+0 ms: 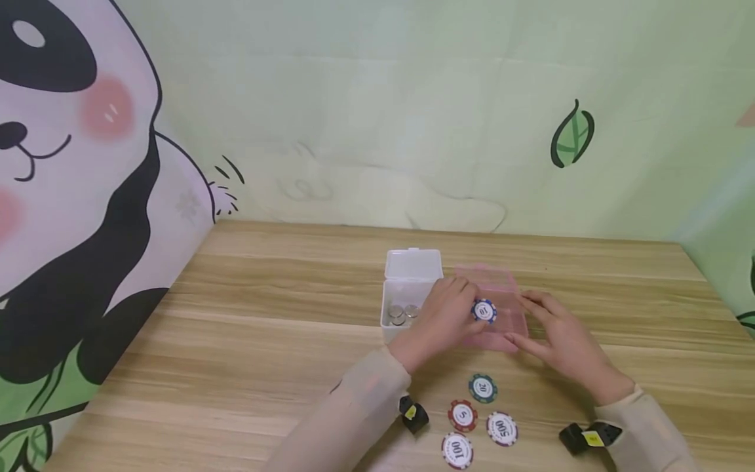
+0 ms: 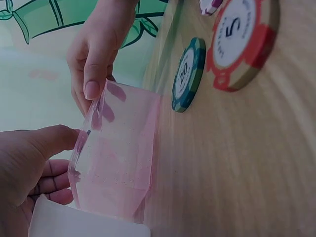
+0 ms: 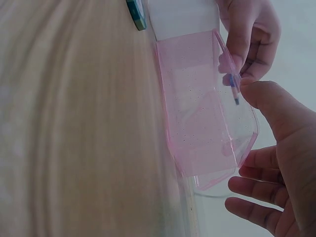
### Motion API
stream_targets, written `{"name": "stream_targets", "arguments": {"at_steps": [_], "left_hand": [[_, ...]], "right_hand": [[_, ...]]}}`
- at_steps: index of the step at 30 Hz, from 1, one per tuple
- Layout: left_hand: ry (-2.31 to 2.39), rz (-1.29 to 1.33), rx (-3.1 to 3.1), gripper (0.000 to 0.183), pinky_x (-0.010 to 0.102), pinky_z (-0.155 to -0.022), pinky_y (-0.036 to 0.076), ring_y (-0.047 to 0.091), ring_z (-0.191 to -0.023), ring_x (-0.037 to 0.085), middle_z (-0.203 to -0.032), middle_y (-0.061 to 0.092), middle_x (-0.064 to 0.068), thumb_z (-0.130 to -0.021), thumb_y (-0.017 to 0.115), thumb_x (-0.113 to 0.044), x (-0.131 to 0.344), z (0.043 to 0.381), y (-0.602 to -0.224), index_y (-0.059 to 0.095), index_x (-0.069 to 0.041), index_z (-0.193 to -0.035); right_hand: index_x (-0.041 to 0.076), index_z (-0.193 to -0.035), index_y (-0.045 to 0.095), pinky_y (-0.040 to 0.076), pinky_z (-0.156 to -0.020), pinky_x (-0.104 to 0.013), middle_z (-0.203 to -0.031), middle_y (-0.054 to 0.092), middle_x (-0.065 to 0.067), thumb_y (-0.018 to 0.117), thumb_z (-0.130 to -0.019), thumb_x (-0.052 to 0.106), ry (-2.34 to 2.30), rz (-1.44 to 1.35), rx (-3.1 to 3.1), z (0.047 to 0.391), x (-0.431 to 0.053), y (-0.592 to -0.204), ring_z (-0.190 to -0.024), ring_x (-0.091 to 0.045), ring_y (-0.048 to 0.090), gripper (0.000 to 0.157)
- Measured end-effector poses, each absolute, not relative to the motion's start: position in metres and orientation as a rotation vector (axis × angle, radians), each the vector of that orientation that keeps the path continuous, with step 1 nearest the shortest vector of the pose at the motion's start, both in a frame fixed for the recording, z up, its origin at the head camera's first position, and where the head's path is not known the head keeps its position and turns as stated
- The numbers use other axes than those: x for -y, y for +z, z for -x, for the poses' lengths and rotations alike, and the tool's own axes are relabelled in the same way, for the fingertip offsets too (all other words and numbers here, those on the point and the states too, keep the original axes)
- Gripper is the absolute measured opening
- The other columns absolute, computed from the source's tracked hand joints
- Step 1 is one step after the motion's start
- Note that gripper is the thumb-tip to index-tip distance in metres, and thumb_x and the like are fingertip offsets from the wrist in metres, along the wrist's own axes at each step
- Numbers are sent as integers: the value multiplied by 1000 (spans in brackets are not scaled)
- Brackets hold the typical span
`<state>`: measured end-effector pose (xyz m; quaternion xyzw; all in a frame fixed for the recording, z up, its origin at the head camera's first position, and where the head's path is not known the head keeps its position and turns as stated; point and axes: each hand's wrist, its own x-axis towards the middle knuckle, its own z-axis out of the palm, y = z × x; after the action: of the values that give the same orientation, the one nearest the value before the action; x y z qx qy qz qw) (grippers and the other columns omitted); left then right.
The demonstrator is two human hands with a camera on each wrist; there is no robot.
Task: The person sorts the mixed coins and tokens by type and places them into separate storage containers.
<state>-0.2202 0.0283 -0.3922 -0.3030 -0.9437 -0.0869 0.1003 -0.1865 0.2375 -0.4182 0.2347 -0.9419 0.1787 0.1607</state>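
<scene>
My left hand (image 1: 445, 308) pinches a blue-and-white poker chip (image 1: 484, 311) marked 10, holding it over a clear pink plastic box (image 1: 504, 339). The box stands on the table with its lid (image 1: 485, 276) raised at the back. At the box's right side, my right hand (image 1: 566, 341) grips it between thumb and fingers. In the right wrist view the chip (image 3: 234, 86) shows edge-on through the pink wall. Left of it stands an open white box (image 1: 392, 333) with several silvery coins (image 1: 397, 313) inside, partly hidden by my left hand.
On the table (image 1: 265, 387) in front of the boxes lie a green chip (image 1: 483, 388) marked 20, a red chip (image 1: 463, 415) marked 5, a purple-edged chip (image 1: 502, 429) marked 500 and a chip (image 1: 457, 451) marked 100. A panda-printed wall (image 1: 354, 131) borders the table.
</scene>
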Motion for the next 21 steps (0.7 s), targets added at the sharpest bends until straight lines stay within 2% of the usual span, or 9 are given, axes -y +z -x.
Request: {"name": "stream_targets", "arguments": {"at_steps": [9,21], "left_hand": [[-186,914,2844,34,25,-85,38,48,-95,10,-95,56,-7,-78,63,-45,-32,226,-389,57,-17,-96],[-190,922,2872,34,28,-88,37,48,-99,11,-99,57,-6,-77,64,-42,-32,226,-388,57,-18,-99]], "right_hand": [[-6,-122,50,44,-89,-51,-123,48,-17,69,-75,38,513,-662,2695,187,-238,-419,-108,-37,51,68],[-5,-124,49,43,-89,-53,-126,46,-18,67,-76,40,522,-648,2733,186,-238,-419,-109,-39,50,68]]}}
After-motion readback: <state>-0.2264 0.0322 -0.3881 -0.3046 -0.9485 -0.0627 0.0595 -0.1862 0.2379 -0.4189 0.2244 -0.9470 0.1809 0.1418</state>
